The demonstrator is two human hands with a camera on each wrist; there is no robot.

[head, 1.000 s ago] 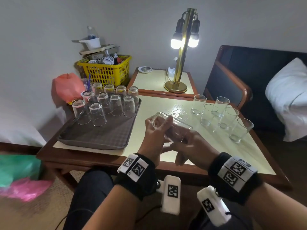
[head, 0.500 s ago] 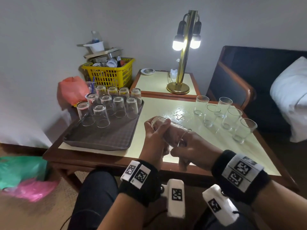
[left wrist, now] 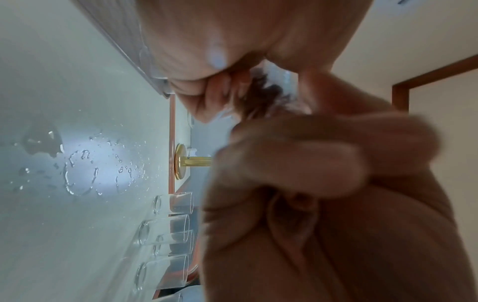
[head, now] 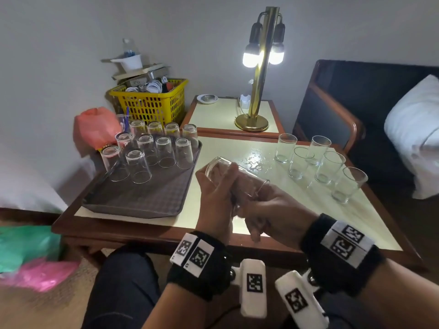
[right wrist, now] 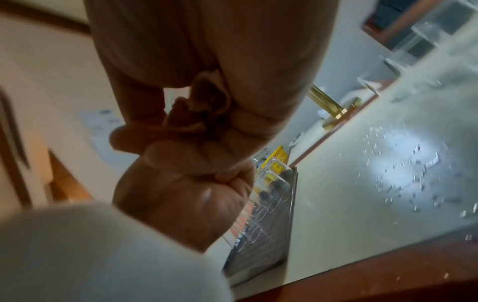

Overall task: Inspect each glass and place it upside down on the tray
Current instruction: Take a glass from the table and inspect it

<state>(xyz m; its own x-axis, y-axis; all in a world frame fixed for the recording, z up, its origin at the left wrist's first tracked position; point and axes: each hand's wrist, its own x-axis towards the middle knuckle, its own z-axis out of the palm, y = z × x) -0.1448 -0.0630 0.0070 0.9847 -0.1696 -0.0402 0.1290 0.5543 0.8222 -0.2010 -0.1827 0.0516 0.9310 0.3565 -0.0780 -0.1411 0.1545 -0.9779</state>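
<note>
Right now you have one glass [head: 234,179] lying on its side between both hands, above the near middle of the table [head: 237,148]. Your left hand [head: 217,198] wraps its fingers around the base end, and your right hand [head: 273,210] curls around the mouth end, so both grips are closed on it. This looks like the inspection step. Turn the glass slowly so the light from the lamp [head: 262,55] passes through the wall, and check the rim and the base for chips or smears. Keep it low over the table while you rotate it. The tabletop shows water drops [head: 253,161], so the glass may be slippery; hold it firmly and move only one hand at a time. When you are satisfied, tip the mouth down and set it on the bare part of the tray [head: 147,198], near the upside-down glasses [head: 152,150] but not knocking them. Five upright glasses [head: 318,160] wait on your right.
</note>
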